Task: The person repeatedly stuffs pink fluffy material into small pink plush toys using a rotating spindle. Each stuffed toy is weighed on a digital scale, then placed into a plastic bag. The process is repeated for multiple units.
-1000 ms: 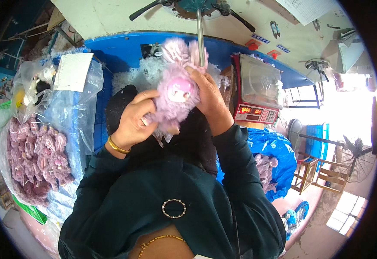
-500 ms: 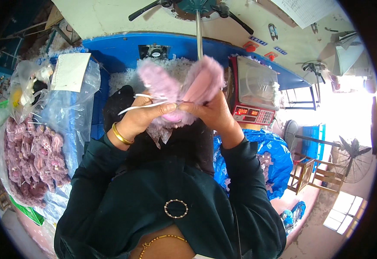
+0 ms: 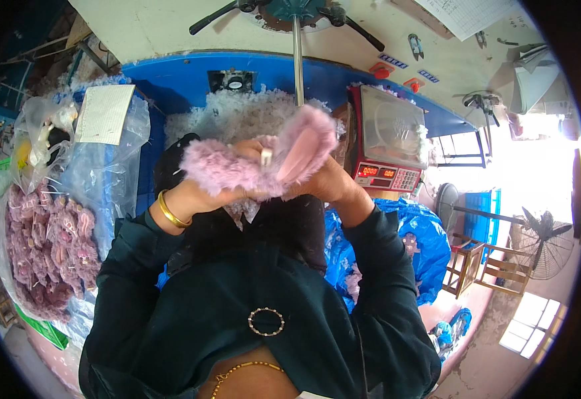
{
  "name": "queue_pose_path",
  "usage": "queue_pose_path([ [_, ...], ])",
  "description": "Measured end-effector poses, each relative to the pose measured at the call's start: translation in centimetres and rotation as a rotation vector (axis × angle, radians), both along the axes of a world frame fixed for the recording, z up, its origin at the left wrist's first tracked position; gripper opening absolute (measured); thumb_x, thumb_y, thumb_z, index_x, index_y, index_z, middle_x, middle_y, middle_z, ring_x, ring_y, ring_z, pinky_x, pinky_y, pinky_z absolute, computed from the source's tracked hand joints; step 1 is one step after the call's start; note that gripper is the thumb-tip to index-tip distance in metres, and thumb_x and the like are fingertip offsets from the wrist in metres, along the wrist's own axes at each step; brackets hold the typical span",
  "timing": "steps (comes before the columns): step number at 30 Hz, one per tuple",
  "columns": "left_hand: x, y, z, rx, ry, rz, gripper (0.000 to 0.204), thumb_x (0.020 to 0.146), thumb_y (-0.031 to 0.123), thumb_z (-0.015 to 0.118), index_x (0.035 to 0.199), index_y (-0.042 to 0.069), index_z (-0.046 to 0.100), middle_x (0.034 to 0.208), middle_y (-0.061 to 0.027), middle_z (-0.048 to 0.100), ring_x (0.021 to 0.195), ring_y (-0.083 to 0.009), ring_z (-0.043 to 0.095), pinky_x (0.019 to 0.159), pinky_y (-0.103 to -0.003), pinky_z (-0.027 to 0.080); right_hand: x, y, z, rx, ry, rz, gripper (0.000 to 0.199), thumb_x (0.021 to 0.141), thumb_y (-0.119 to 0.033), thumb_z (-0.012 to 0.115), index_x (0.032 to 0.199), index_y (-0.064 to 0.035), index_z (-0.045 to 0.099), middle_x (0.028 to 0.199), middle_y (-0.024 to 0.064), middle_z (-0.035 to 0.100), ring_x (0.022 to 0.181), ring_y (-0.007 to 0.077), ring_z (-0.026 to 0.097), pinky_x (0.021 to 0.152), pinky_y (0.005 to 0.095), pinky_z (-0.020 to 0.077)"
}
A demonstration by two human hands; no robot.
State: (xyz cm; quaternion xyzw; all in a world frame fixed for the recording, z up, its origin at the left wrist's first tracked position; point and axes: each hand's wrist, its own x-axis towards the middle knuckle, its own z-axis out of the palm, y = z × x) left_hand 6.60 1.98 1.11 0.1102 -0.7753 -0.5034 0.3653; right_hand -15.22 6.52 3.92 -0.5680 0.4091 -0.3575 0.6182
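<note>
Both my hands grip a fluffy mauve plush rabbit piece [image 3: 264, 183] in front of my lap. One long ear [image 3: 307, 143] stands up at the right and shows its smooth pink lining; the other ear [image 3: 214, 166] flops left over my left hand [image 3: 204, 197]. That hand is closed round the piece from the left, its fingers partly under fur. My right hand [image 3: 328, 183] is closed on it from the right, most fingers hidden behind the upright ear. A small white piece [image 3: 266, 157] shows between the ears. The underside of the plush is mostly hidden.
Beyond my hands lies white stuffing [image 3: 237, 110] in a blue-edged trough. A metal tube [image 3: 297, 60] points down from the machine. A red scale [image 3: 387, 143] stands right. Mauve plush pieces [image 3: 54, 249] fill a clear bag at left; a blue bag [image 3: 430, 233] is at right.
The plush has been tilted and lowered slightly, and its left ear has dropped over my left hand. The white strips at my left hand are no longer seen; a small white piece shows between the ears.
</note>
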Motion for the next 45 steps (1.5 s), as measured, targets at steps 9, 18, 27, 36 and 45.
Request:
queue_pose_path([
  [9,-3.5,-0.1,-1.5,0.645,0.215,0.017,0.023,0.082,0.008,0.063,0.104,0.004,0.058,0.109,-0.0074,0.056,0.102,-0.0192,0.055,0.086,-0.030,0.045,-2.2,1.1,0.5,-0.024,0.001,-0.214,0.048,0.064,-0.010,0.080,0.106,-0.0021,0.060,0.098,0.0058,0.063,0.094,0.0186,0.059,0.084,0.0325,0.0483],
  [18,-7.4,-7.7,-2.8,0.116,0.349,0.284,0.027,0.076,0.004,0.065,0.103,0.003,0.061,0.109,-0.0088,0.058,0.100,-0.0200,0.056,0.084,-0.030,0.046,-2.4,-5.2,0.3,-0.484,0.336,-0.509,0.024,0.071,-0.010,0.074,0.088,-0.0006,0.060,0.079,0.0122,0.060,0.072,0.0301,0.058,0.065,0.0331,0.0466],
  [27,-7.0,-10.3,-1.7,0.773,0.005,0.207,0.036,0.094,0.032,0.055,0.111,0.001,0.061,0.105,-0.0036,0.062,0.095,-0.0106,0.054,0.082,-0.026,0.043,-0.2,-11.7,0.3,-0.973,1.039,-0.779,0.033,0.083,-0.029,0.062,0.104,-0.0048,0.060,0.087,0.0175,0.065,0.074,0.0362,0.064,0.063,0.0443,0.0515],
  [36,-6.5,-9.3,-1.6,0.771,0.045,0.164,0.050,0.094,0.038,0.054,0.126,-0.001,0.053,0.121,-0.0076,0.056,0.114,-0.0136,0.048,0.100,-0.027,0.035,-1.7,-13.6,-0.7,-1.169,1.105,-0.814,0.014,0.087,-0.017,0.059,0.083,-0.0039,0.064,0.086,0.0178,0.064,0.077,0.0347,0.062,0.070,0.0445,0.0507],
  [45,-6.4,-5.6,-1.0,-0.365,-0.336,0.491,0.042,0.079,0.020,0.067,0.113,0.001,0.052,0.092,-0.0199,0.058,0.086,-0.0379,0.056,0.076,-0.043,0.045,-1.6,-8.1,-0.3,-0.658,0.075,-0.563,0.016,0.074,-0.011,0.075,0.077,-0.0028,0.061,0.073,0.0063,0.058,0.068,0.0168,0.057,0.063,0.0267,0.0472],
])
